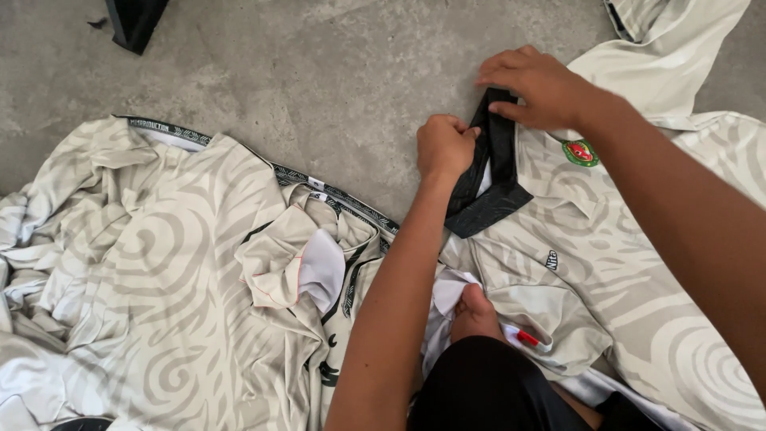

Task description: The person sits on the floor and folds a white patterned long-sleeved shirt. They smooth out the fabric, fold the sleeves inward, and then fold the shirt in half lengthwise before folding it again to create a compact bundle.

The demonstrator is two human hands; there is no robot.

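Head view: 2 hands on the black collar (488, 172) of a pale patterned jersey (590, 263) lying on the concrete floor (319, 72). Left hand (444, 146) pinches the collar's edge; right hand (542, 84) presses it flat, fingers together. Fabric looks light, soft, slippery; best gripped at the stiffer collar.

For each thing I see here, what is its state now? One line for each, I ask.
Left hand: closed, pinching the collar.
Right hand: flat, fingers pressing the collar's top end.
Collar: black, folded, lying on the right shirt.
Right shirt: spread on the floor, wrinkled.
Left shirt: crumpled, partly inside out.
Red pen: lying on the right shirt, by the knee.
Floor: bare concrete.
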